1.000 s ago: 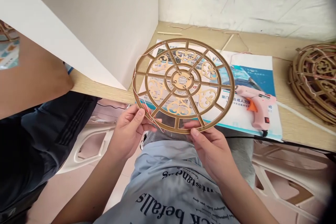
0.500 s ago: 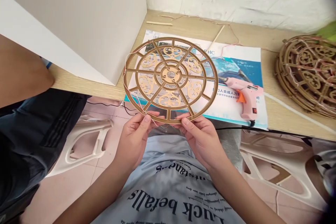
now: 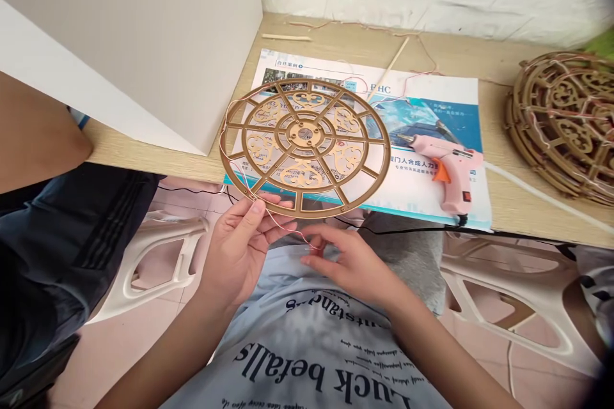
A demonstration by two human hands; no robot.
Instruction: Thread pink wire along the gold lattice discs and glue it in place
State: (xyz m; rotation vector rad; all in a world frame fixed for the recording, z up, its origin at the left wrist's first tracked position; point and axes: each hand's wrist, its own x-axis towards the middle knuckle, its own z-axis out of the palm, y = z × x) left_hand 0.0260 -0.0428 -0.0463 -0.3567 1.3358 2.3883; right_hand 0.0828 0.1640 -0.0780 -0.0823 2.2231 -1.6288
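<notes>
A round golden openwork disc point(image 3: 307, 134) is held over the table's front edge, above a printed sheet. My left hand point(image 3: 242, 239) pinches its near-left rim between thumb and fingers. A thin pink and white wire point(image 3: 288, 228) runs along the disc's left rim, passes under my left thumb and trails toward my right hand point(image 3: 343, 255). My right hand is below the near rim, off the disc, its thumb and fingers apart around the wire's loose end. Whether the fingertips touch the wire is unclear.
A pink glue gun point(image 3: 448, 163) lies on the printed sheet point(image 3: 432, 92), its black cord at the front edge. Similar discs point(image 3: 566, 128) are stacked right. A white panel point(image 3: 192, 64) stands left, beside a person's arm point(image 3: 38, 128). Plastic stools point(image 3: 144, 262) stand below.
My right hand has let go of the disc's rim and moved down toward the wire end. The disc has tilted and shifted slightly left, still held by my left hand.
</notes>
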